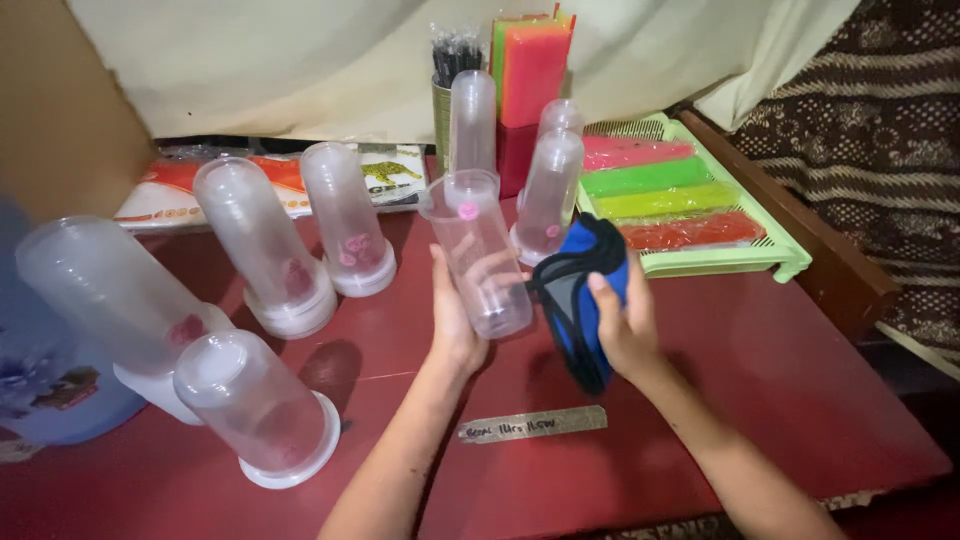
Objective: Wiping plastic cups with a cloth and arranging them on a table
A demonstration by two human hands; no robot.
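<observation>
Dark red laminate formed the table [780, 370], the largest surface in view, and it carried several inverted clear plastic cups [262, 245] to the left and rear, a green slotted tray [790, 262] of coloured bars at the right, and a strip of tape [533, 423] near the front edge. Above the table's middle, the clear plastic tumbler [478, 255] was held clear of the surface, tilted with its open mouth up and away. It appeared thin-walled and light, stiff enough to keep its shape but likely to flex or crack under a hard squeeze, and smooth enough to slip; the lower body seemed the surest place to take hold. The blue cloth [585, 295] was soft and limp, bunching freely.

The left hand [455, 315] was wrapped around the tumbler's lower half, thumb forward. The right hand [625, 325] was closed on the cloth, fingers curled over its fold, just beside the tumbler.
</observation>
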